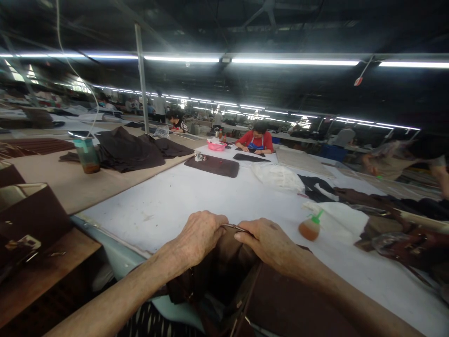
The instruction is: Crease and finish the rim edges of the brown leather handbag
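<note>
A dark brown bag (287,299) lies open at the near edge of the white table, its brown lining showing inside. My left hand (203,236) is closed on the far rim of the bag's opening, fingers curled over it. Just to the right, my right hand (268,241) pinches the same rim between thumb and fingers. A short stretch of the edge shows between the two hands. Part of the bag hangs below the table edge, and its lower portion is cut off by the frame.
Right of my hands stands a bottle with a green nozzle (310,228) beside white cloth (342,220). A brown panel (212,166) lies ahead. Farther off, a person in red (257,140) leans over the table. At left are a teal-lidded jar (87,157), dark fabric and a brown bag (35,220).
</note>
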Action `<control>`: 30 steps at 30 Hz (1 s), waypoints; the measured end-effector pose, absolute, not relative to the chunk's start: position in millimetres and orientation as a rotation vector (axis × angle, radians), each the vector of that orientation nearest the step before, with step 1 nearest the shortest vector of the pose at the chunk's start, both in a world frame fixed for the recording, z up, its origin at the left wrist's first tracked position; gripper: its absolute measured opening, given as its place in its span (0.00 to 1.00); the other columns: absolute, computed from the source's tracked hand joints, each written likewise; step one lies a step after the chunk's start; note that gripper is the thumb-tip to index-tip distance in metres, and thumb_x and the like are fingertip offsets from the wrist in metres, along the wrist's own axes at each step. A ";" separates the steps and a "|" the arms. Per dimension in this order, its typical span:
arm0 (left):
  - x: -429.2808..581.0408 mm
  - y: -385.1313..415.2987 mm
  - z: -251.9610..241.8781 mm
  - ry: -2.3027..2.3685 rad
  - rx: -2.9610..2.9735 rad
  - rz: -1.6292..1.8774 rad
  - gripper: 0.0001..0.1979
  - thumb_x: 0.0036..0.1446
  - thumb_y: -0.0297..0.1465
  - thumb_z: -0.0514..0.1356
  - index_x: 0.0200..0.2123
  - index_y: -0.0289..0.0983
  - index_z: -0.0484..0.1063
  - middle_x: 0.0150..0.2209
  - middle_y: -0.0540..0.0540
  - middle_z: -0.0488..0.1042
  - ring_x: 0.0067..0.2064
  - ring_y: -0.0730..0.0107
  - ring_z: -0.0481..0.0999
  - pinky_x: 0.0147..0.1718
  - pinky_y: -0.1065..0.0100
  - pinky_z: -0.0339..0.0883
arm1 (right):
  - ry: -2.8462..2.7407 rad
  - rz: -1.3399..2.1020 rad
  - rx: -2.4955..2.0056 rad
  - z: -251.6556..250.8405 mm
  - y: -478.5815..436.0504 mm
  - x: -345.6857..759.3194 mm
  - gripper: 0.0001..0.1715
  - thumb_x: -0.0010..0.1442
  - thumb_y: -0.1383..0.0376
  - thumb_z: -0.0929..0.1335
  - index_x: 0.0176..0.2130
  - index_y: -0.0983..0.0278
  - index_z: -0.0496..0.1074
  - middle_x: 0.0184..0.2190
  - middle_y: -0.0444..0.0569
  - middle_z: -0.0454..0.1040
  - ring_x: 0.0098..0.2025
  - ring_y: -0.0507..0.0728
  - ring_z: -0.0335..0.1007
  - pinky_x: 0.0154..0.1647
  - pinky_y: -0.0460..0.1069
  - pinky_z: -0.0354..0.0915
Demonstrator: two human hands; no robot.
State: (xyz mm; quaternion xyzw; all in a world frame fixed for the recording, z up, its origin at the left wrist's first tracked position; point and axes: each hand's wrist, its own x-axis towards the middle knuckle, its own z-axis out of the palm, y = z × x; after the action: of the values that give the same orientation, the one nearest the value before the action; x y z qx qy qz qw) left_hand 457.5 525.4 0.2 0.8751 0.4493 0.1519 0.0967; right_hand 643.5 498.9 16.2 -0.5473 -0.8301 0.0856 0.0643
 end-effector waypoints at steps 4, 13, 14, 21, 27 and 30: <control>458.6 525.9 -2.5 1.353 2.490 0.494 0.11 0.51 0.28 0.50 0.27 0.40 0.73 0.24 0.49 0.72 0.27 0.70 0.69 0.27 0.72 0.55 | -2.532 0.115 -1.646 10.7 501.5 643.1 0.18 0.62 0.59 0.58 0.28 0.64 0.69 0.26 0.47 0.72 0.29 0.54 0.64 0.31 0.48 0.50; 464.0 529.9 -4.4 1.348 2.275 0.565 0.11 0.45 0.28 0.51 0.25 0.38 0.74 0.21 0.51 0.68 0.26 0.71 0.64 0.24 0.73 0.54 | -2.584 0.001 -1.751 21.9 503.1 637.3 0.18 0.63 0.59 0.59 0.30 0.64 0.71 0.28 0.49 0.73 0.31 0.55 0.66 0.30 0.48 0.51; 464.5 529.5 -4.8 1.341 2.269 0.569 0.11 0.45 0.28 0.51 0.25 0.38 0.74 0.21 0.51 0.68 0.26 0.72 0.64 0.24 0.73 0.53 | -2.583 -0.010 -1.737 23.3 503.4 636.2 0.17 0.62 0.59 0.59 0.32 0.63 0.72 0.29 0.49 0.73 0.31 0.56 0.66 0.31 0.47 0.51; 462.4 526.2 -6.9 1.316 2.240 0.599 0.12 0.47 0.27 0.50 0.27 0.37 0.75 0.23 0.50 0.70 0.28 0.71 0.66 0.27 0.72 0.56 | -2.588 0.338 -1.545 28.8 508.4 623.9 0.14 0.61 0.64 0.60 0.29 0.64 0.71 0.26 0.46 0.72 0.27 0.51 0.62 0.28 0.44 0.52; 460.4 528.8 -11.2 1.233 2.248 0.625 0.13 0.49 0.28 0.51 0.30 0.39 0.76 0.22 0.52 0.70 0.27 0.73 0.66 0.26 0.73 0.55 | -2.607 0.244 -1.470 19.5 513.5 625.8 0.16 0.61 0.63 0.60 0.26 0.65 0.69 0.21 0.44 0.68 0.24 0.50 0.59 0.27 0.45 0.51; 459.7 531.1 -11.1 1.230 2.257 0.616 0.11 0.49 0.29 0.52 0.29 0.39 0.75 0.22 0.52 0.70 0.27 0.73 0.66 0.27 0.73 0.56 | -2.595 0.274 -1.486 17.3 517.5 629.2 0.15 0.61 0.64 0.60 0.26 0.64 0.70 0.20 0.43 0.67 0.23 0.50 0.57 0.26 0.44 0.50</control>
State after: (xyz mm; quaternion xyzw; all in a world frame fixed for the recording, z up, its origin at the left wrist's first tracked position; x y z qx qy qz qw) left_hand 459.7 531.1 -11.1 0.8275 0.4509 0.2260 0.2468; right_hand 629.2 517.5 17.3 -0.4937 -0.8621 0.0909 0.0692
